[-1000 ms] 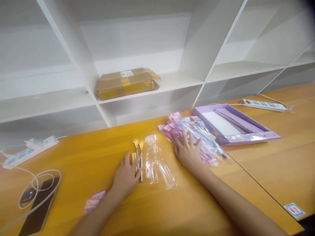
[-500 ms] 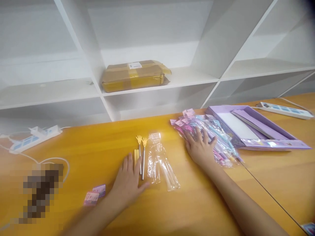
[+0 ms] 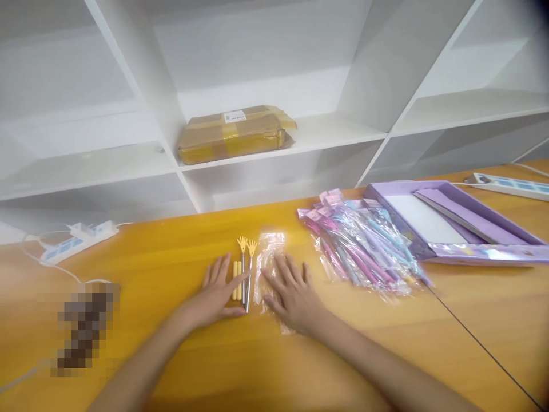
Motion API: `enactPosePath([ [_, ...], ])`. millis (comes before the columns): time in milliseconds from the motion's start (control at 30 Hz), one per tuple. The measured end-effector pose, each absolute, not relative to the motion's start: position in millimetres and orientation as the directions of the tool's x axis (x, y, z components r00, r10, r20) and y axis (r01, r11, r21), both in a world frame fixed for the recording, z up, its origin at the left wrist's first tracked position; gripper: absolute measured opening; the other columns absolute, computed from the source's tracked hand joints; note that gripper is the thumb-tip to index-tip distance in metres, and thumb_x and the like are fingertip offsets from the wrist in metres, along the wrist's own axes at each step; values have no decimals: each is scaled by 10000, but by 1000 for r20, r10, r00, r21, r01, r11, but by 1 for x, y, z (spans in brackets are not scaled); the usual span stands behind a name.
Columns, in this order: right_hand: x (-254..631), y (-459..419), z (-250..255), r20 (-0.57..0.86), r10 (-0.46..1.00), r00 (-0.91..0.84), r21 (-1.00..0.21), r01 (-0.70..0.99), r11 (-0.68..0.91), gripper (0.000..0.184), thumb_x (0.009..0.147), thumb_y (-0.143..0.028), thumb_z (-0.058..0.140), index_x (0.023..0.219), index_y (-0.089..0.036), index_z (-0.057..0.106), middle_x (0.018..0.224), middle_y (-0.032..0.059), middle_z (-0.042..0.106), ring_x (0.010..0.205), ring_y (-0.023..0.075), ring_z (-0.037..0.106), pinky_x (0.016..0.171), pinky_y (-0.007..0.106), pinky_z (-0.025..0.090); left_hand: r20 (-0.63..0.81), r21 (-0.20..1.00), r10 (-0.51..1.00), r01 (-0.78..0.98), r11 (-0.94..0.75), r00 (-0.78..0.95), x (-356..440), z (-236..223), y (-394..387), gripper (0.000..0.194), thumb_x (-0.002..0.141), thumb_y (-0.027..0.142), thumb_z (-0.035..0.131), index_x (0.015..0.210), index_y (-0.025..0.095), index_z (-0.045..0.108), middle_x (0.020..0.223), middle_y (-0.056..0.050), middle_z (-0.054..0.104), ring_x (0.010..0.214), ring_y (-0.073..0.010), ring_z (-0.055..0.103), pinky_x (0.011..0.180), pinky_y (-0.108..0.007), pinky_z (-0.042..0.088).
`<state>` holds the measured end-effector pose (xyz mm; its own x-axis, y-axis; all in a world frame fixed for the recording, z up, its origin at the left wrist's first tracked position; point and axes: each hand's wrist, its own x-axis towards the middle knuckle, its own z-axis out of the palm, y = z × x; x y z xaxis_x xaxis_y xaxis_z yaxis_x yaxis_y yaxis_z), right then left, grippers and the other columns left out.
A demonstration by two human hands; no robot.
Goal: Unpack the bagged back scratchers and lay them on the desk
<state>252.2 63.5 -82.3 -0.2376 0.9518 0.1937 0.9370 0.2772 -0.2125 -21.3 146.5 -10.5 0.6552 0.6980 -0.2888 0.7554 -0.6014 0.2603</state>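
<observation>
My left hand [image 3: 214, 296] lies on the table with its fingers apart, just left of two short yellow tubes [image 3: 237, 280]. Its thumb and index finger reach over to two thin metal rods topped with yellow hand shapes, a left rod [image 3: 243, 274] and a right rod [image 3: 250, 277]. My right hand [image 3: 298, 294] rests with spread fingers on flat clear plastic bags [image 3: 272, 240], covering much of them. Right of it is a pile of bagged, hand-topped sticks [image 3: 364, 246] in pink, purple, grey and blue.
An open purple box [image 3: 433, 220] stands behind the pile at right. Power strips sit at the left [image 3: 79, 243] and far right [image 3: 510, 186]. A taped brown parcel [image 3: 235, 134] lies on the white shelf. A blurred-out dark object [image 3: 86, 329] is at left.
My right hand has moved left from the pile onto the clear bags. My left hand has shifted slightly left. Two small printed cards are out of sight where my left forearm now lies.
</observation>
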Motion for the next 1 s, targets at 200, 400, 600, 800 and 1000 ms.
enactPosePath([
  [200,304,102,-90,201,949,-244,-199,938,284,623,1084,-453,471,1689,-329,391,1807,120,159,1664,416,136,1297,667,208,-179,256,673,695,-672,717,9,-38,154,721,1016,551,661,1667,478,359,1816,-75,-168,1651,-468,-116,1292,-723,133],
  [400,331,123,-87,187,951,-245,-193,940,280,604,1054,-358,455,1652,-269,439,1802,112,191,1670,346,148,1311,588,238,-99,230,675,677,-699,731,42,-46,175,774,979,654,657,1658,363,425,1827,-129,-60,1666,-454,-52,1320,-669,132],
  [600,336,131,-83,197,958,-207,-281,924,258,518,1030,-315,468,1522,-163,532,1761,185,263,1654,325,213,1309,569,268,-175,277,655,675,-684,735,69,-47,189,1199,805,808,746,1724,210,261,1787,-241,-159,1631,-494,-166,1322,-672,67],
  [800,341,128,-81,244,935,-258,-343,879,332,510,1098,-399,428,1553,-181,506,1751,157,306,1654,292,236,1328,545,291,-127,309,646,649,-696,753,60,-39,170,1249,804,816,738,1748,232,166,1781,-199,-227,1644,-488,-138,1326,-669,122],
  [1000,340,119,-70,218,898,-383,-354,826,438,522,1126,-498,415,1588,-296,548,1775,90,279,1656,339,226,1315,575,315,-71,258,654,647,-718,754,57,-45,151,1061,876,714,743,1730,326,246,1796,-125,-233,1646,-505,-108,1323,-694,114],
])
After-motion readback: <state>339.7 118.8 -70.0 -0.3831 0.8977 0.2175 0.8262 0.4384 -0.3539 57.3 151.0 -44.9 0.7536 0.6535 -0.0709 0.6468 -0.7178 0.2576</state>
